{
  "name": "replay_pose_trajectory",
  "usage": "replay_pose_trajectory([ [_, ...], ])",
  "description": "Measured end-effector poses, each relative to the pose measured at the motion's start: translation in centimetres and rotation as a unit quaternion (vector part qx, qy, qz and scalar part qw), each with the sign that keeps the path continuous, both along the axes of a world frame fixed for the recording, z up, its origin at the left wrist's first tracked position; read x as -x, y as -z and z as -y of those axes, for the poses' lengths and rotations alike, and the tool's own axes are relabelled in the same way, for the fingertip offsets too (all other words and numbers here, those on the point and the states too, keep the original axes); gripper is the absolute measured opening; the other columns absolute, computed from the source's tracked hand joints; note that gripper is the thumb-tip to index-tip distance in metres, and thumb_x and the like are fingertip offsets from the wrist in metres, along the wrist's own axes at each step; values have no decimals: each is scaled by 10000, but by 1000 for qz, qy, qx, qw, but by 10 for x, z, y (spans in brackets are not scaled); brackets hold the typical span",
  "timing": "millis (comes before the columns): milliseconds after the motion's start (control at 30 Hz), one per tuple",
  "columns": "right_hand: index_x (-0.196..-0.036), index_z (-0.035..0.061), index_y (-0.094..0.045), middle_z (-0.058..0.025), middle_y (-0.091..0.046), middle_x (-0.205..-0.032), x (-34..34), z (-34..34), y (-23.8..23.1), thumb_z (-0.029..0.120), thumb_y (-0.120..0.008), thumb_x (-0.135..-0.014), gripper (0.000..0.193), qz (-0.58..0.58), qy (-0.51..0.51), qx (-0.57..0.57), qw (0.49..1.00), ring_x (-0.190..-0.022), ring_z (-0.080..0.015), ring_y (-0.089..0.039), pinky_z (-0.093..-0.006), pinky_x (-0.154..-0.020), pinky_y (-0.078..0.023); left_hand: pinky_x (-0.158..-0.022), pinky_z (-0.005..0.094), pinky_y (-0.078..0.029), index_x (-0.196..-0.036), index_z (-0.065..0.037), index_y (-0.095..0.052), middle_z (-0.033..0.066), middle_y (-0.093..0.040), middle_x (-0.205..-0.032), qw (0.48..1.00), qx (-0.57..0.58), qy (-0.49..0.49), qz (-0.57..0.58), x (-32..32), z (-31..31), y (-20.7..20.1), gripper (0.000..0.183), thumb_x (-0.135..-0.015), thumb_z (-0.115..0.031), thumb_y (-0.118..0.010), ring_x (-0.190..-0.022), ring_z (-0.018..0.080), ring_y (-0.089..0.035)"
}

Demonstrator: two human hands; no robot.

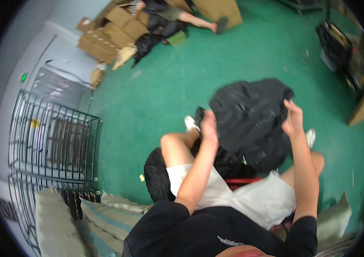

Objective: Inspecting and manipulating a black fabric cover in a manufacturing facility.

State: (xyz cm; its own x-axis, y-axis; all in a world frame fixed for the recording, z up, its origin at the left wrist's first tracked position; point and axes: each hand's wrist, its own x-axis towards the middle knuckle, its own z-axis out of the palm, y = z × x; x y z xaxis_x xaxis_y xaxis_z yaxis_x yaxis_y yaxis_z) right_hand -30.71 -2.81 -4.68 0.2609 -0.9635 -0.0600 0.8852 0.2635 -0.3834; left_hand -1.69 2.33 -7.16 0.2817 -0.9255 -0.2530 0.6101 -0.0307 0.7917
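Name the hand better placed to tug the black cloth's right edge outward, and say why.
Probably the right hand: it is at the right edge of the black cloth, while the left hand is across at the opposite side.

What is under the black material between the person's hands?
Lower in the picture than the black material, more dark folds and part of something red show. Whatever lies directly underneath is covered and cannot be seen.

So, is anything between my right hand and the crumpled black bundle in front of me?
Nothing visible is in the way: your right hand is right at the right edge of the black bundle, with no other thing between them.
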Motion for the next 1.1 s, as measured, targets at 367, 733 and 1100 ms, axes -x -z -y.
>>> replay_pose_trajectory([
  [367,-1239,33,-545,-92,-608,-1224,-6,-8,0,96,-578,-903,344,-52,-187,21,981,-1162,-251,-566,-431,-1031,-429,-992,459,-477,-1152,9,-617,164,-661,-1155,924,-23,217,-315,-3,2,24,327,-914,-216,-599,-1055,306,-641],
  [733,-1096,55,-574,-54,-650,-1055,-22,-7,6,190,-640,-892,253,-39,-96,-138,985,-1113,-224,-581,-380,-933,-476,-939,462,-533,-1226,92,-547,238,-636,-1166,905,43,273,-323,0,49,-4,384,-959,-139,-397,-1064,334,-645],
  [1100,-1150,-58,-550,-164,-608,-1189,14,41,1,92,-496,-971,239,-113,21,-118,986,-1079,-286,-602,-446,-964,-491,-990,435,-496,-1167,126,-528,239,-607,-1182,955,-101,236,-150,9,127,-57,290,-959,-63,-457,-1085,322,-615],
])
